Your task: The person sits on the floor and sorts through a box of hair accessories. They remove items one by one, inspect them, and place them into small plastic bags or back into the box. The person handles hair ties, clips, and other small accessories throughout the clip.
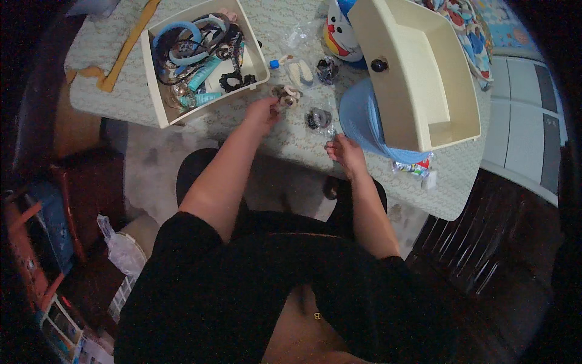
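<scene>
My left hand (263, 114) reaches over the table's near edge, its fingertips at a small bunch of beige and brown hair ties (287, 96). Whether the fingers pinch the bunch cannot be told. My right hand (346, 153) hovers by the table edge with loosely curled fingers and nothing visible in them. Just beyond it lies a clear plastic bag of dark hair ties (318, 119). Farther back are another bag with a dark item (327, 70) and a bag holding pale, oval pieces (300, 73). A small blue cap-like piece (274, 64) sits beside them.
At left, a cream drawer (160, 109) holds headbands, scrunchies and teal tubes. Another cream drawer (404, 86) rests tilted on a blue plastic basket (363, 118) at right. Behind stands a penguin-faced container (342, 34). A yellow strip (129, 48) crosses the tablecloth (104, 102).
</scene>
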A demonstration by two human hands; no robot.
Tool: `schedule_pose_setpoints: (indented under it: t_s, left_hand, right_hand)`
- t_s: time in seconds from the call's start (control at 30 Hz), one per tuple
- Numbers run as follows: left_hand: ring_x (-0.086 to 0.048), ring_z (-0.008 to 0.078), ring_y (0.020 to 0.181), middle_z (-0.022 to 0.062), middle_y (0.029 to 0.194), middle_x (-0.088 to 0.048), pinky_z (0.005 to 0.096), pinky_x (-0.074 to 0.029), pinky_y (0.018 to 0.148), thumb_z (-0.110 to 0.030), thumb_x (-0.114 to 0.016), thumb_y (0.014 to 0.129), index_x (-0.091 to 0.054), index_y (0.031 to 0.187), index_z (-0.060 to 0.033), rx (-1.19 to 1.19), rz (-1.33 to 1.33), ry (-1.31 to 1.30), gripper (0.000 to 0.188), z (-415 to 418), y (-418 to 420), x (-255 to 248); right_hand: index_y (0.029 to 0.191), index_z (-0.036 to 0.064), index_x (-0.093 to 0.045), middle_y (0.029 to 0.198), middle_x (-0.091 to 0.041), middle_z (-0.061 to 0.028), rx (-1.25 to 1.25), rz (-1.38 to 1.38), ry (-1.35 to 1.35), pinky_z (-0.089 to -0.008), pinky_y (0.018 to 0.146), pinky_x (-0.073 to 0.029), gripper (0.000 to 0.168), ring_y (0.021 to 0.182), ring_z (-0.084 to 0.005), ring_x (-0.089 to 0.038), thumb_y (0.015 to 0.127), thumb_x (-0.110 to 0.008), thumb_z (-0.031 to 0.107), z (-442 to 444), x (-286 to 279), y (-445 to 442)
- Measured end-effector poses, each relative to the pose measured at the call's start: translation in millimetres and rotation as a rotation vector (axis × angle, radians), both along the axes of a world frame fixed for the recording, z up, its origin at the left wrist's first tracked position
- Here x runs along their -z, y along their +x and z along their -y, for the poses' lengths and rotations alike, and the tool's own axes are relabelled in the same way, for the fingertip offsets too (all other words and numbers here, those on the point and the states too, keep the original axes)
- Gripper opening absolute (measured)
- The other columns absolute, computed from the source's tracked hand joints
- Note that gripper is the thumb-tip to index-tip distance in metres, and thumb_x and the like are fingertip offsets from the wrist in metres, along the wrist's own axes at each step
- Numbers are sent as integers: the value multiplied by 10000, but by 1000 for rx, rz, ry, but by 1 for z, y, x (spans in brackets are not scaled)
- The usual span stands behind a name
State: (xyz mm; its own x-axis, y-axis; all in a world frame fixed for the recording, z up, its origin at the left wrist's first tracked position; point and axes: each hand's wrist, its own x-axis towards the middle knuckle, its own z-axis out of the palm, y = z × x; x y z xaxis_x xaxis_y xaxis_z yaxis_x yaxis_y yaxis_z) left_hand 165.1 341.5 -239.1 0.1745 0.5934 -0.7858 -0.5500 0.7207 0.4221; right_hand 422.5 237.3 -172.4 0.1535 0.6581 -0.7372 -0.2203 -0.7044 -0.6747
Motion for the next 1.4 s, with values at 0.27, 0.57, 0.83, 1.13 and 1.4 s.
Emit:
schedule_pose_setpoints:
  t_s: [0.27,0.57,0.83,1.13,1.4]
  left_hand:
    - [-553,144,650,38,775,-571,300,-506,610,-144,-574,889,-556,935,-44,26,388,-92,111,-5,-18,-63]
    - [-564,137,685,23,787,-579,313,-520,683,-163,-632,857,-581,955,-73,91,436,-18,142,-6,-17,-53]
    - [-569,168,970,16,1062,-595,368,-439,840,-142,-648,847,-511,1131,-137,64,348,91,316,-4,0,-66]
    - [-543,198,1113,43,1174,-590,418,-392,957,-337,-576,898,-493,1253,-119,192,370,179,425,-12,4,-89]
    - [-588,148,969,9,1062,-624,346,-456,854,-371,-665,848,-588,1140,-104,437,330,225,403,-11,1,-106]
  right_hand:
    - [916,-9,-615,777,-654,-83,-481,583,91,-284,622,-478,320,677,-158,-609,929,-556,306,-10,-15,-2]
    - [988,16,-627,857,-654,-151,-449,887,499,-323,694,-495,216,758,-234,-639,903,-592,212,-38,-79,-61]
    - [1299,66,-456,935,-643,-62,-241,575,511,-287,760,-492,444,844,-139,-607,894,-613,157,-72,-70,-87]
    - [1042,12,-657,993,-670,-46,-210,421,638,-229,786,-470,179,889,-99,-600,918,-530,19,-82,-72,-58]
    - [975,2,-670,978,-681,-58,-301,381,636,-242,800,-466,170,890,-114,-609,923,-508,2,-82,-83,-58]
